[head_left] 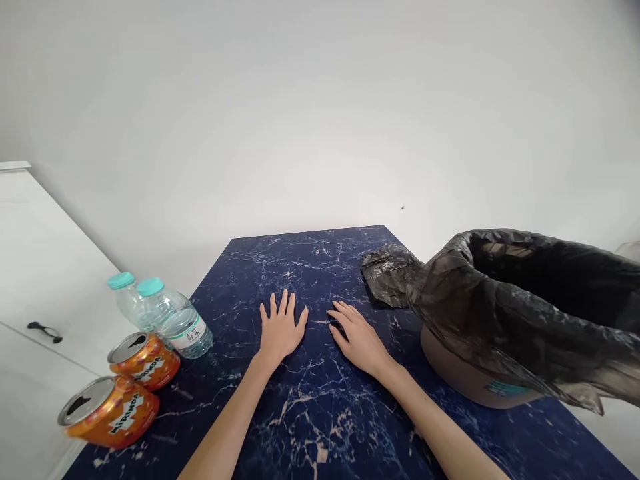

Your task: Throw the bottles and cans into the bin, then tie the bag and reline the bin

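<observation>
My left hand [281,331] lies palm down on the dark blue marbled table [320,400], fingers spread and holding nothing. Flat beside it, my right hand [359,337] rests with its fingers slightly apart. To the left stand two orange Mirinda cans, a nearer can [113,412] and a farther can [145,360], both with opened tops. Behind them are two clear plastic bottles with turquoise caps, a front bottle [183,323] and a rear bottle [131,301] partly hidden by it. On the right, a trash bin [465,373] is lined with a black plastic bag [460,300].
A bunched part of the black bag spreads over the table left of the bin. Beyond the table rises a white wall [320,120]. A white cabinet [45,260] with a black handle [45,331] stands at the left.
</observation>
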